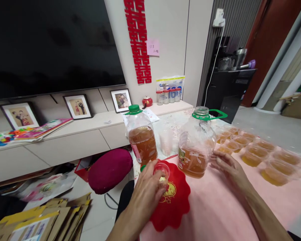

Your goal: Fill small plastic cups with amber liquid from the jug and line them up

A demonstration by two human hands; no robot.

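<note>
My left hand (150, 185) is closed around a small clear plastic cup (162, 168) above a red scalloped mat (177, 211) with a gold print. A green cap (142, 168) lies partly hidden behind that hand. My right hand (227, 164) has its fingers stretched out at the right side of an uncapped plastic jug (193, 160), partly filled with amber liquid; whether they touch it I cannot tell. Left of this jug stands a second, fuller jug (143, 140) with its green cap on. Between the jugs is a stack of clear plastic cups (165, 142).
Several clear cups of amber liquid (256, 155) stand in rows on the pink tablecloth (215, 211) at right. A maroon stool (110, 170) and cardboard packages (50, 217) are at left. Behind the table, a low cabinet (90, 129) holds framed photos and red-lidded jars (168, 96).
</note>
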